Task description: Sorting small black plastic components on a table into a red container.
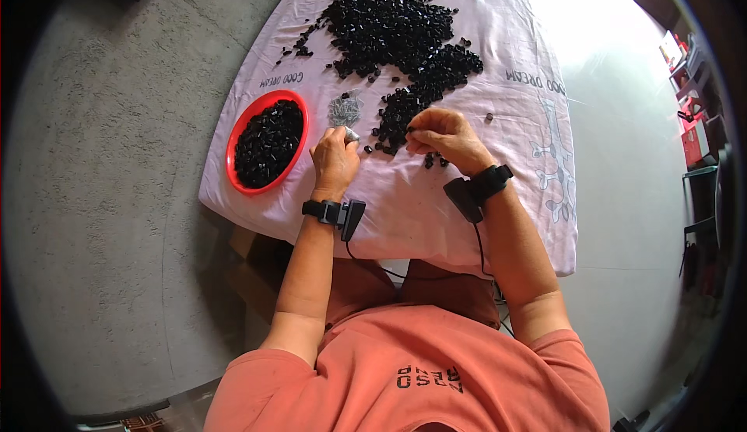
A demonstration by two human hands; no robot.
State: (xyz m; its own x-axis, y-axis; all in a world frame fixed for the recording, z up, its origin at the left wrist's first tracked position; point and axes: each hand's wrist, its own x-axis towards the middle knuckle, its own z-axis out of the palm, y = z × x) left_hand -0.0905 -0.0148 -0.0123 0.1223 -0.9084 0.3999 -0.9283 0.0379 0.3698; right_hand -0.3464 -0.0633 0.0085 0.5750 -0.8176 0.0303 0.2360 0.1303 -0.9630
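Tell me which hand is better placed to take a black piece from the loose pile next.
Probably the right hand: it is beside the near end of the loose black pile. The left hand is by the thin silvery pieces, pinching a small silvery thing.

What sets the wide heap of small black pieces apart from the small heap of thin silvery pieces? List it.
Extent: the wide heap of small black pieces sprawls across the pale pink cloth; the small heap of thin silvery pieces covers a little patch.
Colour: the black heap is dark, glossy; the silvery heap is light grey.
Shape: black pieces look chunky, silvery ones needle-like.
Both rest on the cloth.
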